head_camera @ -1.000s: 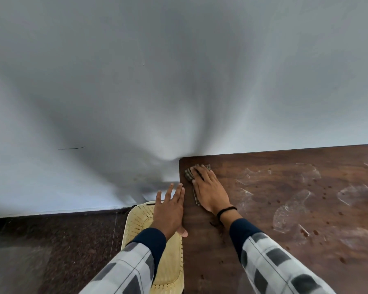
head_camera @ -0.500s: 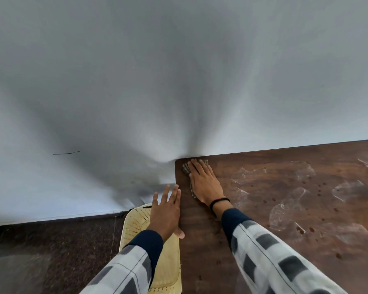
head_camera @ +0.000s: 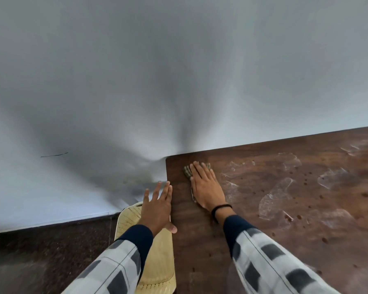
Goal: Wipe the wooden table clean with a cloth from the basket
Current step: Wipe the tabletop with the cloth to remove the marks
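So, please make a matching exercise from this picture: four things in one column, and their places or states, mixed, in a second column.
Things:
1. cloth
2. left hand
3. basket
4. right hand

Places or states:
A. pale yellow, beside the table's left edge
B. flat on the cloth
C. fingers spread, at the table's left edge
D. pressed onto the wooden table near its far left corner

Pairs: 1-D, 2-C, 3-A, 4-B

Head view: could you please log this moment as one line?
right hand: flat on cloth | left hand: open at table edge | smears unwiped
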The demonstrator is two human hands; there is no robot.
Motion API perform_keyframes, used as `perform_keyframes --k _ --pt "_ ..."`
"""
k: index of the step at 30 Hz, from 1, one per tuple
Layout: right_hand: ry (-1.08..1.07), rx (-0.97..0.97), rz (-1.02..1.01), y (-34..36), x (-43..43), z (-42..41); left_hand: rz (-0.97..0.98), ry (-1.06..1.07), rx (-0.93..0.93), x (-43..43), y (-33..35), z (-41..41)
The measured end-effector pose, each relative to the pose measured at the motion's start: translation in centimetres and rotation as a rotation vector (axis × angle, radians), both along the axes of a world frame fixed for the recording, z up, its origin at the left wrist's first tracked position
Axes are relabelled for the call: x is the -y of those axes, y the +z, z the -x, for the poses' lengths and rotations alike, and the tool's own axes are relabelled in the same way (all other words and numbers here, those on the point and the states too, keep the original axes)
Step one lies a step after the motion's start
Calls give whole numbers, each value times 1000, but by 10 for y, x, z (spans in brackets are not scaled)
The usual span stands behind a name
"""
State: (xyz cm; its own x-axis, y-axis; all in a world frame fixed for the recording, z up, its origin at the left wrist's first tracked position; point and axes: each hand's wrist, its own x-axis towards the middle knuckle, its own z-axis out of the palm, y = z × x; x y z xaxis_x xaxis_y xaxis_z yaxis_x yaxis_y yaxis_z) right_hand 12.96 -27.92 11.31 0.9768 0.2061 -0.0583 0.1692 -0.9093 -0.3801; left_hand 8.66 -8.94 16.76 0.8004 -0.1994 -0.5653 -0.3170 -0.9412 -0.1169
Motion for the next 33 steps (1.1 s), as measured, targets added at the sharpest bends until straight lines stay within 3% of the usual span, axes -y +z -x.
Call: perform_keyframes --k 3,8,12,16,21,25,29,33 --pt "-95 -18 -24 -1 -9 5 -12 7 -9 3 4 1" --pt "66 88 -18 -6 9 91 -23 -4 2 2 2 0" --pt "71 87 -6 -5 20 52 -2 -14 -11 -1 -1 -2" --pt "-135 -14 -38 -1 6 3 10 -14 -11 -2 1 0" --pt "-71 62 -10 -9 4 80 -28 -47 12 0 1 -2" --pt "-92 93 45 -14 12 92 -90 -129 22 5 11 -13" --pt "-83 96 55 -13 9 91 110 -99 119 9 31 -61" --pt "-86 82 71 -14 10 89 287 -177 -56 13 30 -110"
